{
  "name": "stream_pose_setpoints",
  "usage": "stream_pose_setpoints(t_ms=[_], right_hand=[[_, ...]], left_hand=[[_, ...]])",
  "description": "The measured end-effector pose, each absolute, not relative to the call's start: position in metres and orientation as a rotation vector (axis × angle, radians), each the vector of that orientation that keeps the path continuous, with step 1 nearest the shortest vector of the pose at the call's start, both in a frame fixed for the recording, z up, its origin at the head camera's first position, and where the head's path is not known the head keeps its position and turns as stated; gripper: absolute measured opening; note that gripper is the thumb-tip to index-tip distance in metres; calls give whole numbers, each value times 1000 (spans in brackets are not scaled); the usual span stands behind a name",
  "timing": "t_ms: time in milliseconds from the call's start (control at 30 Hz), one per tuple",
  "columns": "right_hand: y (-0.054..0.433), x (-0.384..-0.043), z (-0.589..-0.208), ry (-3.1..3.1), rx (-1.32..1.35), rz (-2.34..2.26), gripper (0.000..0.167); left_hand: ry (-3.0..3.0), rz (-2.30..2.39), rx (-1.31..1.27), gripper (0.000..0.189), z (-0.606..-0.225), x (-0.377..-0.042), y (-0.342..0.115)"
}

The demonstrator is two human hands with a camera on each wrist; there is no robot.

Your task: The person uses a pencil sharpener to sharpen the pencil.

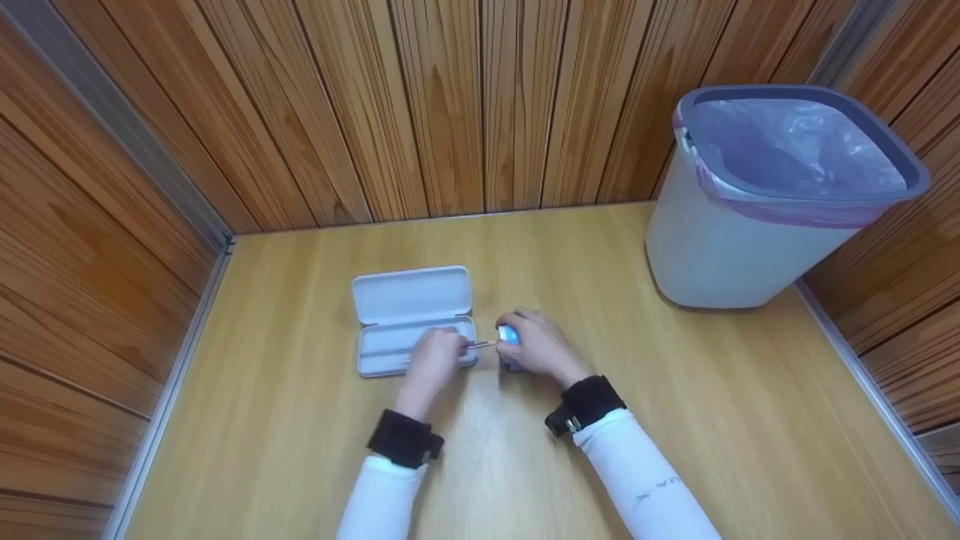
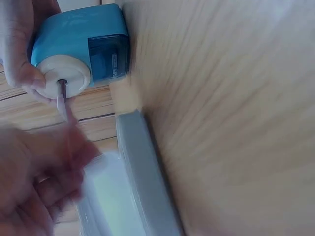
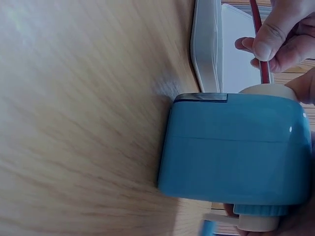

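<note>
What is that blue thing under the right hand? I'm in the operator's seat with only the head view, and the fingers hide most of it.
Observer: It looks like a pencil sharpener; the right wrist view shows its boxy blue body.
Visitor: And where does the pencil in the left hand end?
Observer: In the left wrist view, it goes into the middle of a round cream disc on the front of the pencil sharpener.
Visitor: Is there a handle to turn?
Observer: Yes, the right wrist view shows a crank at the end opposite the pencil.
</note>
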State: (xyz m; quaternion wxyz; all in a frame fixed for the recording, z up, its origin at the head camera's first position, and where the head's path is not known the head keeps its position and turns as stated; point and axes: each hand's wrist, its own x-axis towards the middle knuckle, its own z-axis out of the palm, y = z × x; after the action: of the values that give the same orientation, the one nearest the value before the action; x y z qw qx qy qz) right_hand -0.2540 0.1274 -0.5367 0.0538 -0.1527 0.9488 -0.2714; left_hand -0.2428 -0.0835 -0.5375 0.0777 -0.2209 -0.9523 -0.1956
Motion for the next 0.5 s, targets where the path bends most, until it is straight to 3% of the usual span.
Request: stream_pose_setpoints(t_ms=[267, 500], right_hand=[[135, -254, -536, 2916, -401, -802, 42], [123, -254, -539, 2890, -435, -818, 40]], left_hand=[[-2857, -437, -415, 7, -515, -248, -137], [-2946, -417, -293, 24, -514, -261, -154]])
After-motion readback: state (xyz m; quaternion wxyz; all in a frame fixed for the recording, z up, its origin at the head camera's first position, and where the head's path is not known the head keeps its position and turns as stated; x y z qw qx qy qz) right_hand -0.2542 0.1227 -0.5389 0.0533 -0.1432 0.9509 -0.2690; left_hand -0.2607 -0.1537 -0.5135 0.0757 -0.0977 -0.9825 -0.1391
